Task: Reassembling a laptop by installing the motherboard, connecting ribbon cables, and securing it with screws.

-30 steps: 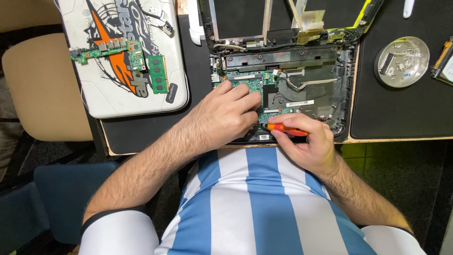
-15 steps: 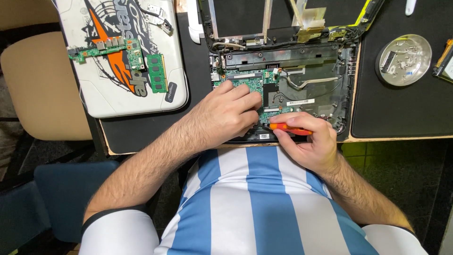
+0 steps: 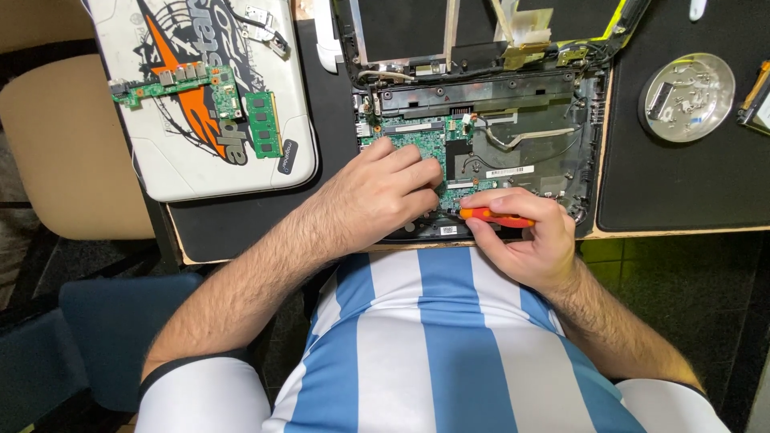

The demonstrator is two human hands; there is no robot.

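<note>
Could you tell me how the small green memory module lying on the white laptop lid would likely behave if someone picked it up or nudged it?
The memory module looks thin and flat, so probably light and stiff. Lying loose on the smooth white lid, it would likely slide rather than roll. Its bare chips suggest it is fragile, best held by its edges.

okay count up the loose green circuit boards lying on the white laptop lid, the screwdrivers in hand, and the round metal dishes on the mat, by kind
Green circuit boards on the white lid: 2, a long board and a small memory stick
Orange-handled screwdrivers: 1, the screwdriver held in the right hand
Round metal dishes: 1, the dish
Total: 4
</note>
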